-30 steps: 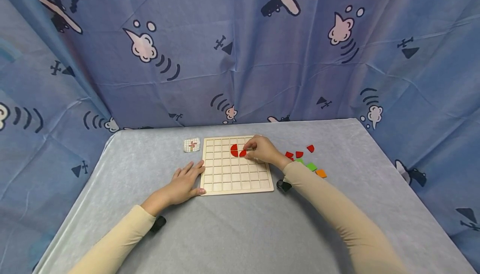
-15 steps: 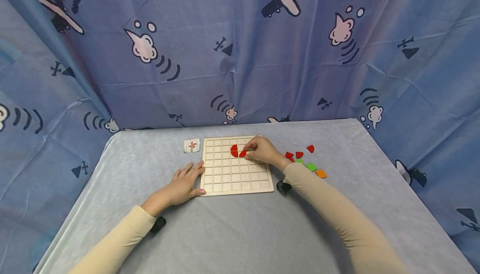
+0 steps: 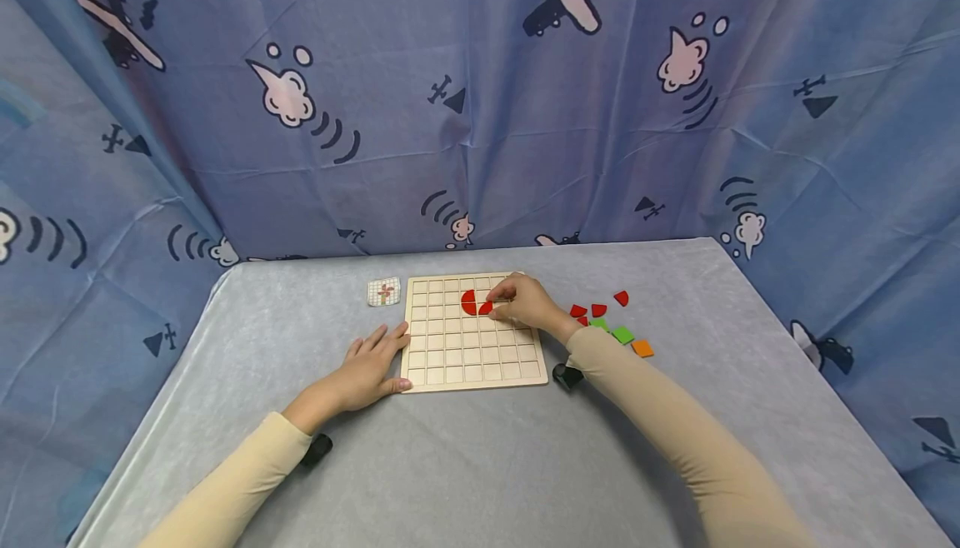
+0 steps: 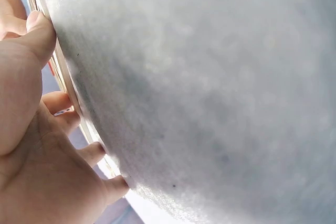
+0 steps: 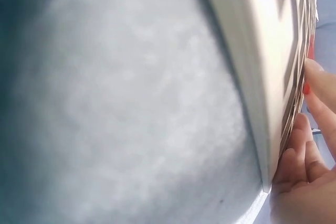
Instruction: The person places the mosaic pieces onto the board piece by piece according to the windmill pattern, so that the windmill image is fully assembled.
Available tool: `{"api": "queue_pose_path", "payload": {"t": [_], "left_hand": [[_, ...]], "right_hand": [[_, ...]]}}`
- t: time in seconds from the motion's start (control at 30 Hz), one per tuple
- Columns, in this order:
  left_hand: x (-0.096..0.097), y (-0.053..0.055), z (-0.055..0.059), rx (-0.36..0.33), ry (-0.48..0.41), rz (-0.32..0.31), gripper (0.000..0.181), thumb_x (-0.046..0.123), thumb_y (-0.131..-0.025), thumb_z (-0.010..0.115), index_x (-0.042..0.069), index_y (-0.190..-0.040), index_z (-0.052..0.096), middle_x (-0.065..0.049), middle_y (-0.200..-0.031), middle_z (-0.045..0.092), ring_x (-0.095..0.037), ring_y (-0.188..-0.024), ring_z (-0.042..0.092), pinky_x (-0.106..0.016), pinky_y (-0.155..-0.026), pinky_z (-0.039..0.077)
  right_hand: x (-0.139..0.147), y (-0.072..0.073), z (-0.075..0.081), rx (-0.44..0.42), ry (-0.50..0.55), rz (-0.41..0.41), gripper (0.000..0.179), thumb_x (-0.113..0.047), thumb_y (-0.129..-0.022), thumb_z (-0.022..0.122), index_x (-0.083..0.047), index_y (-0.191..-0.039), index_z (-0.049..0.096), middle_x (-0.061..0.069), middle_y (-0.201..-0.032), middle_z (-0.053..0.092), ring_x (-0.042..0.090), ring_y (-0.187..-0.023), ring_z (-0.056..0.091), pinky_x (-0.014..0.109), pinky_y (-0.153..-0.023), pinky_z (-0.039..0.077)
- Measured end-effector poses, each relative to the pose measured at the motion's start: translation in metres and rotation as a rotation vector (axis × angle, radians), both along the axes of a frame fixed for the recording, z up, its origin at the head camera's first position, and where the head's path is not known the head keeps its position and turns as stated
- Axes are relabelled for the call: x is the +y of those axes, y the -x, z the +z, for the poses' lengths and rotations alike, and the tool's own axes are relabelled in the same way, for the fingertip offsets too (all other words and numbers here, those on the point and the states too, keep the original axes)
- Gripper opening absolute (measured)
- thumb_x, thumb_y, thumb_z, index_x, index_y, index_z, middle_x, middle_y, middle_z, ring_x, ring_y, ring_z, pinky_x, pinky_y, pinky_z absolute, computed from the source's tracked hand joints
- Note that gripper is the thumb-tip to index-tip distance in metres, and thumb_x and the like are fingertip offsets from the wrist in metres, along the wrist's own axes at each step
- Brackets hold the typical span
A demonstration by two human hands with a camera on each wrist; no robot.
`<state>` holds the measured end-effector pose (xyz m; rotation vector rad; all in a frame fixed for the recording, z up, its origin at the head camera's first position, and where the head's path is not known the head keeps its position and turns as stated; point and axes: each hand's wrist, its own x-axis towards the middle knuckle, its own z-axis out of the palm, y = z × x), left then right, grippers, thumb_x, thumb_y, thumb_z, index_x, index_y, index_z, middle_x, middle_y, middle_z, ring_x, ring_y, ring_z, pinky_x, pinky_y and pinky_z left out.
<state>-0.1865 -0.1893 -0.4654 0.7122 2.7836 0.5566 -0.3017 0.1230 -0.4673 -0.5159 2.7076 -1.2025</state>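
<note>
A pale wooden grid board [image 3: 472, 356] lies on the table in the head view. At its left edge rests my left hand [image 3: 363, 371], fingers spread, the fingertips and thumb touching the rim. My right hand [image 3: 528, 302] is over the board's upper right part, finger and thumb close together. Between them a bit of a red piece [image 5: 306, 88] shows in the right wrist view; most of it is hidden. Left of those fingertips, red rounded pieces [image 3: 468, 302] sit in neighbouring squares, and a red leaf-shaped piece [image 3: 486, 308] lies just beside the fingers.
A small card [image 3: 384, 291] with a gridded picture lies left of the board. To the right are several loose pieces: red quarter-rounds [image 3: 598, 310], green squares [image 3: 622, 335] and an orange square [image 3: 642, 348], partly behind the right forearm. A patterned blue curtain [image 3: 480, 156] hangs behind the table.
</note>
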Motion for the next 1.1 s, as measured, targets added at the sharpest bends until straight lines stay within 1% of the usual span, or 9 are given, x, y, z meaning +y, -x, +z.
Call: {"api": "queue_pose_path", "payload": {"t": [0.27,0.5,0.8,1.1], "left_hand": [[-0.0002,0.0008,-0.0034,0.001,0.008,0.004,0.076,0.042,-0.093,0.064,0.007,-0.153,0.032,-0.012,-0.167,0.017,-0.046,-0.152,0.015,-0.076,-0.112,0.016],[0.0005,-0.0001,-0.0031,0.004,0.005,0.006,0.076,0.041,-0.093,0.064,0.007,-0.153,0.032,-0.012,-0.167,0.018,-0.046,-0.152,0.015,-0.076,-0.112,0.017],[0.0008,-0.0012,-0.0026,0.001,-0.003,0.007,0.076,0.041,-0.093,0.063,0.006,-0.153,0.032,-0.013,-0.167,0.018,-0.046,-0.152,0.015,-0.076,-0.112,0.016],[-0.0002,0.0002,-0.0043,-0.003,0.002,0.008,0.076,0.042,-0.093,0.063,0.007,-0.154,0.032,-0.011,-0.167,0.017,-0.046,-0.152,0.014,-0.076,-0.112,0.016]], "right_hand": [[-0.0007,0.0001,-0.0021,0.009,0.015,-0.007,0.025,-0.012,-0.078,0.084,-0.008,-0.102,0.078,0.011,-0.103,0.066,0.019,-0.089,0.052,0.031,-0.083,0.041],[0.0001,0.0005,-0.0042,0.013,0.027,-0.006,0.026,-0.012,-0.077,0.084,-0.008,-0.102,0.078,0.012,-0.104,0.067,0.021,-0.093,0.055,0.032,-0.086,0.043],[0.0008,0.0021,-0.0063,-0.002,0.020,-0.007,0.027,-0.012,-0.078,0.084,-0.009,-0.104,0.077,0.012,-0.106,0.066,0.021,-0.095,0.055,0.035,-0.089,0.044],[0.0005,0.0021,-0.0062,-0.011,0.018,-0.008,0.027,-0.013,-0.078,0.084,-0.009,-0.104,0.077,0.011,-0.108,0.066,0.022,-0.098,0.057,0.037,-0.091,0.045]]}}
